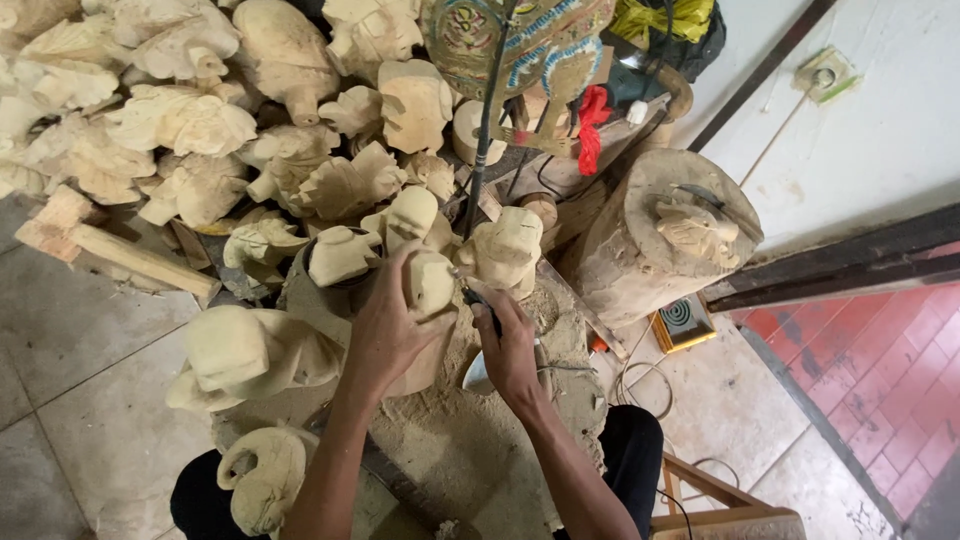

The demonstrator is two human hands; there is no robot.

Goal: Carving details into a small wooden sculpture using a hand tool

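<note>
Centre of frame: left hand (385, 335) wrapped shut around a pale carved wooden head (430, 285), right hand (510, 350) pinched closed on a thin dark carving tool (478, 298) at its side. Best steadied firmly, with light, shallow strokes. Soft matte raw wood, rounded forms; sawdust (470, 440) beneath; unfinished carvings (190, 120) heaped upper left.

Left hand (385, 330) covers lower part of carved wooden head (430, 282); its base hidden. Right hand (510, 350) wraps small carving tool (478, 298); tip too small to tell, handle hidden in fist. Painted mask (520, 45) cut off by top edge. Both forearms cut off by bottom edge.
</note>
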